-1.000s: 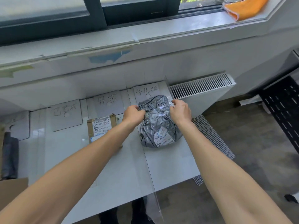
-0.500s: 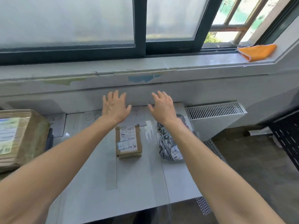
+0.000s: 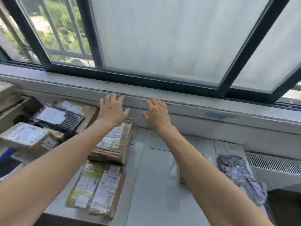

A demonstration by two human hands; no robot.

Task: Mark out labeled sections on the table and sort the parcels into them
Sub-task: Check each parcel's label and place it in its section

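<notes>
While both forearms reach out over the table (image 3: 154, 190), two flat parcels (image 3: 96, 185) lie side by side at its near edge, between the arms and closer to the left one, with their long sides running away from the person toward the wall. Just beyond them sits a taped carton (image 3: 114, 144), its long axis the same way and its far end partly under the left wrist. A heap of parcels (image 3: 24, 137) crowds the space to its left. Far off to the right, well apart from both hands, a grey plastic bag parcel (image 3: 236, 175) lies in the end section below a paper label (image 3: 228, 147) whose writing is too blurred to read, with a radiator (image 3: 273, 163) just behind it. Farther out, the left hand (image 3: 112, 110) and the right hand (image 3: 157, 113) are raised in front of the window ledge (image 3: 211, 110), fingers straight and spread, holding nothing; whether the fingertips touch the ledge I cannot tell. If the taped carton is to be sorted next, it lies below the left fingers and back toward the person, so the left hand is much the nearer, while the right would have to cross over. Nothing seems to block the carton from above, though the heap hems in its left side. Behind everything stands the dark-framed window (image 3: 162, 38).
</notes>
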